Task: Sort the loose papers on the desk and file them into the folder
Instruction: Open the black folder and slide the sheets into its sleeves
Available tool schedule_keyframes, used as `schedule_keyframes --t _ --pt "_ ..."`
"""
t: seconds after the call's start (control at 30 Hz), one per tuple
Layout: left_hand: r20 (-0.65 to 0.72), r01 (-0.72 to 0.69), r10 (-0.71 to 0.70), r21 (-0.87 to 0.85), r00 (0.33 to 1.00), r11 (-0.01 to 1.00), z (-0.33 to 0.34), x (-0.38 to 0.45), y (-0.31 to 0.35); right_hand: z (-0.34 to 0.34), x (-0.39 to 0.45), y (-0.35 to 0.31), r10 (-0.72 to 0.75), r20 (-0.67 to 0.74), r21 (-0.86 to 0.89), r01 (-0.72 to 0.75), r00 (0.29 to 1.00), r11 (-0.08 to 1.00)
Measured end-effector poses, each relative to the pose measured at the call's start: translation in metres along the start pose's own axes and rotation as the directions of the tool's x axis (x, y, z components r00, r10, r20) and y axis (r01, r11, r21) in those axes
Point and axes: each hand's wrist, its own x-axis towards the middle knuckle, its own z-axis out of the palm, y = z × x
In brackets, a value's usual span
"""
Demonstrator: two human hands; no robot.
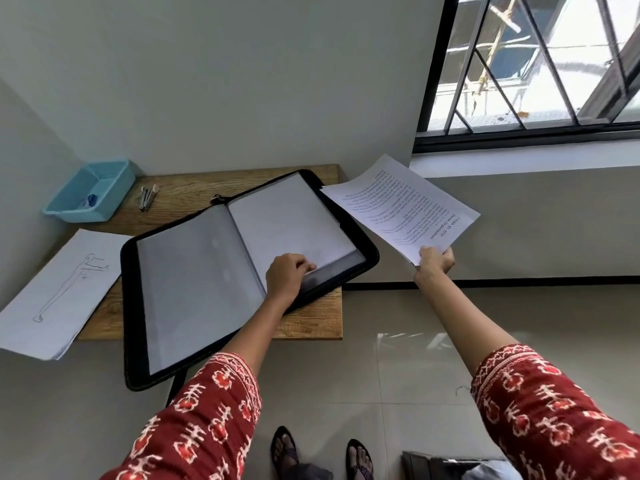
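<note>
Left hand (289, 271) pinches folder (221, 271) sleeve edge; right hand (434, 259) pinches printed sheet (398, 206) at 2 o'clock. Lift sleeve wider, feed sheet squarely.

A plain room at home: a small wooden surface (322, 327) in a corner, tiled floor (398, 375), barred window (540, 64), sandalled feet (320, 455).

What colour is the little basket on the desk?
Light blue; the basket shows clearly in the head view.

Red white-patterned sleeves (207, 410); dark sandals (285, 448)
</note>
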Motion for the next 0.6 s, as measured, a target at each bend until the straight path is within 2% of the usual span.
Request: schedule_keyframes --t 0.13,0.33,0.53,0.6 --pt "-0.019 0.064 -0.066 -0.089 0.998 0.994 -0.003 0.003 -0.005 -0.005 0.002 -0.001 0.002 -0.007 -0.011 -0.002 1.000 1.000" --pt "-0.061 0.042 -0.051 -0.150 0.997 0.988 -0.009 0.008 -0.001 -0.011 -0.004 -0.002 -0.006 0.011 0.004 0.005 1.000 1.000" --pt "0.048 -0.011 0.014 -0.070 0.999 0.998 -0.008 0.014 0.001 -0.024 -0.016 -0.011 -0.031 0.040 0.025 0.030 0.999 0.999" --pt "0.106 -0.001 0.012 -0.098 0.994 0.995 -0.003 0.017 -0.002 -0.031 -0.016 -0.015 -0.032 0.050 0.020 0.031 0.998 0.999"
